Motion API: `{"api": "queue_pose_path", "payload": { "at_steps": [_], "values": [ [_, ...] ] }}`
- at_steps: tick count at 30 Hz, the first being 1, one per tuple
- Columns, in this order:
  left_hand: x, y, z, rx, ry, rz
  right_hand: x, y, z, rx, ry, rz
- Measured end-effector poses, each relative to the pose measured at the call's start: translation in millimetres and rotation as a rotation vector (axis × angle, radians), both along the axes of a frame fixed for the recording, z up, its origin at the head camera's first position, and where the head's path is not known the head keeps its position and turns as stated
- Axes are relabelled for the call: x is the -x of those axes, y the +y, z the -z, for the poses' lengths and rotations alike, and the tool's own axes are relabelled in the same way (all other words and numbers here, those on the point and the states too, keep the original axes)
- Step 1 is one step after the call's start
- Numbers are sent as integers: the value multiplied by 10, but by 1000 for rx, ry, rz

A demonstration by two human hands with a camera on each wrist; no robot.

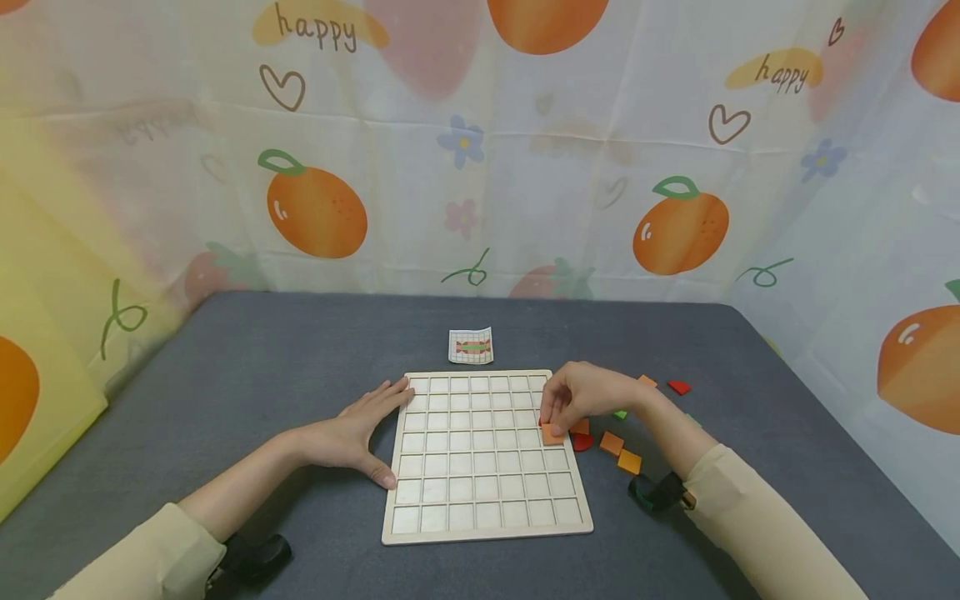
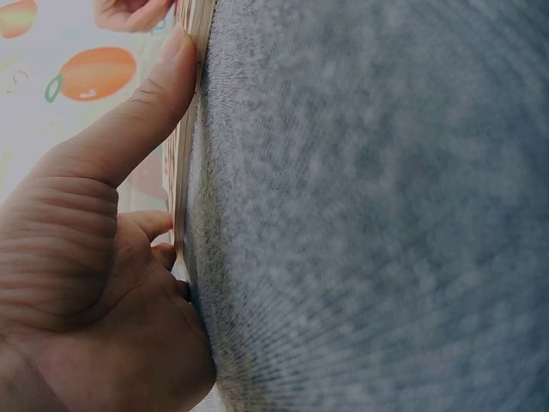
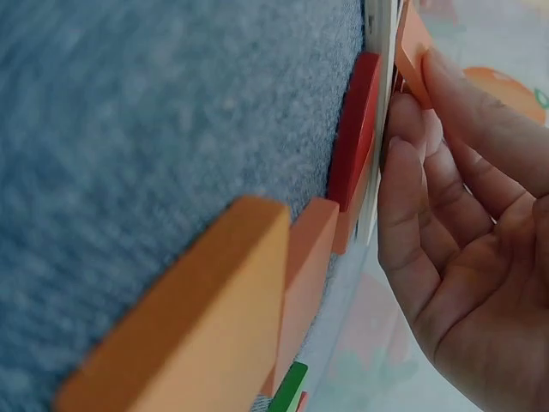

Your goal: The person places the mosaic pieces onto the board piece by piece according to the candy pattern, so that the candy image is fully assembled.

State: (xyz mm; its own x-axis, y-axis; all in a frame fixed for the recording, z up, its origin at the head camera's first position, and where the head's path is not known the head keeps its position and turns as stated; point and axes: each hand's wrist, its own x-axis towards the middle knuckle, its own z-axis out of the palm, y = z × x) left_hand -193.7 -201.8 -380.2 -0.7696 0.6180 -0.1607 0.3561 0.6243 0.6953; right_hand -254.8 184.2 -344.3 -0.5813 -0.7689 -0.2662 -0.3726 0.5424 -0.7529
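Observation:
A pale wooden grid board (image 1: pixel 480 533) with light square cells lies flat on the dark table. My left hand (image 1: pixel 341 433) is spread along its left side, fingertips at the upper left edge and thumb at the lower left edge. In the left wrist view, the thumb (image 2: pixel 146 120) lies along the board's side. My right hand (image 1: pixel 588 392) pinches an orange square tile (image 1: pixel 552 435) between thumb and fingers at the board's right border. The right wrist view shows that tile (image 3: pixel 413 51) tilted. A bit of red shows beside the fingertips, mostly hidden by them.
Right of the board lie a rounded red piece (image 1: pixel 582 442), an orange square (image 1: pixel 612 443) and a yellow-orange square (image 1: pixel 630 462). Farther back are a red piece (image 1: pixel 679 387) and a green piece (image 1: pixel 620 414). A small patterned card (image 1: pixel 471 347) lies behind the board.

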Motion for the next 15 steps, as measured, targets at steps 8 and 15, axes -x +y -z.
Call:
{"api": "queue_pose_path", "payload": {
  "at_steps": [8,15],
  "values": [
    [-2,3,-3,3,0,-2,-20,-36,3,-29,32,-3],
    [-6,3,-2,3,0,-1,-22,-42,0,-51,74,-24]
  ]
}}
